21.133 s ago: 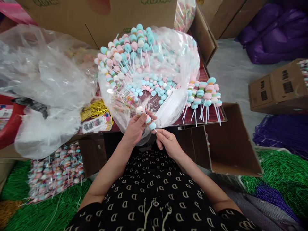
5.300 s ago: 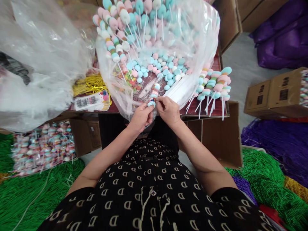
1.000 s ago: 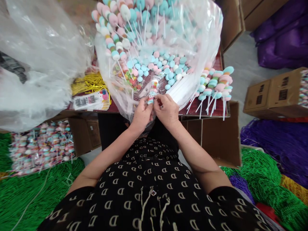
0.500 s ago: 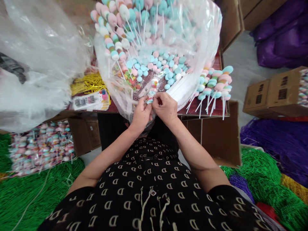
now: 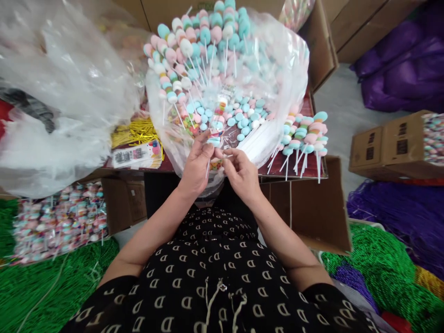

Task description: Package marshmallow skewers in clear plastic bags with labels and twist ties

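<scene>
I see purple bundle (image 5: 402,74) on grey floor (image 5: 336,111), upper right. Below: purple strands (image 5: 398,212) beside green strands (image 5: 385,263). More lower left.

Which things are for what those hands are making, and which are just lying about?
Seem part of it:
- wrapped candy stick, in the left hand
- loose candies
- white sticks
- gold strips

Seem just lying about:
- purple bundles
- green strands
- purple strands

Beyond the far edge of the dark red tabletop (image 5: 166,163) rise large brown cartons (image 5: 157,13), while off its right edge a smooth grey floor (image 5: 342,99) runs past a printed cardboard box (image 5: 385,148) toward purple sacks (image 5: 402,69) in soft, even light.
</scene>
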`<state>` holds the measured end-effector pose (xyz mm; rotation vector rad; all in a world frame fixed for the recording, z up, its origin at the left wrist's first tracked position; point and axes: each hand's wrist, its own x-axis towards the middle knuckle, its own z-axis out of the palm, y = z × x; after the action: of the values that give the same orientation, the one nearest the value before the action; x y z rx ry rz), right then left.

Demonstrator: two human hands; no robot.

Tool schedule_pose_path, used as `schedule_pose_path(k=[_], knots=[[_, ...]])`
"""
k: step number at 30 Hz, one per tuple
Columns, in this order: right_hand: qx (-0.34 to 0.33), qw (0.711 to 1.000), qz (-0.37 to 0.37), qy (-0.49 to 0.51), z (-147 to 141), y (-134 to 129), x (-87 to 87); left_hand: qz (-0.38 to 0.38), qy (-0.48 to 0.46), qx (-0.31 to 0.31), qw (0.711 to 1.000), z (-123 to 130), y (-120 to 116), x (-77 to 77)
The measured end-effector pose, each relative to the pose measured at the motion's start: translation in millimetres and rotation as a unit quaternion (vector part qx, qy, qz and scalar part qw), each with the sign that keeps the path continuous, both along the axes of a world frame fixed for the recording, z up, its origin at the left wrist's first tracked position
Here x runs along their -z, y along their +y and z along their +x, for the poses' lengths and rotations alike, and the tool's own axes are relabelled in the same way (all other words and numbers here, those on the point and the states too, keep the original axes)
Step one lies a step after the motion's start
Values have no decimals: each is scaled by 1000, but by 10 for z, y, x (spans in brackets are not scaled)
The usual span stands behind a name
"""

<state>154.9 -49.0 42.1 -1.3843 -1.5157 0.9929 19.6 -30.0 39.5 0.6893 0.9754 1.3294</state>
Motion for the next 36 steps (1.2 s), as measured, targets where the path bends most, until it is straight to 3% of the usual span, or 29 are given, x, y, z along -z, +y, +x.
schedule_pose_path(k=[4, 10, 17, 22, 27, 32, 36], knots=[[-26, 999, -16, 28, -118, -64, 47, 23, 6, -19, 1000, 27, -11, 35], [-53, 997, -14, 47, -249, -48, 115, 32, -26, 8, 999, 22, -56, 41], [-94, 972, -112, 182, -222, -23, 153, -20, -87, 74, 993, -112, -52, -12], [-96, 987, -72, 108, -134, -63, 175, 21, -119, -4, 993, -277, 133, -118], [-89, 993, -55, 47, -89, -80, 174, 1, -121, -51, 991, -278, 210, -138], [-97, 979, -137, 114, -78, -71, 149, 0, -119, -66, 991, -199, 157, -63], [-116, 943, -217, 226, -99, -41, 142, -28, -92, -29, 995, -198, 119, -33]])
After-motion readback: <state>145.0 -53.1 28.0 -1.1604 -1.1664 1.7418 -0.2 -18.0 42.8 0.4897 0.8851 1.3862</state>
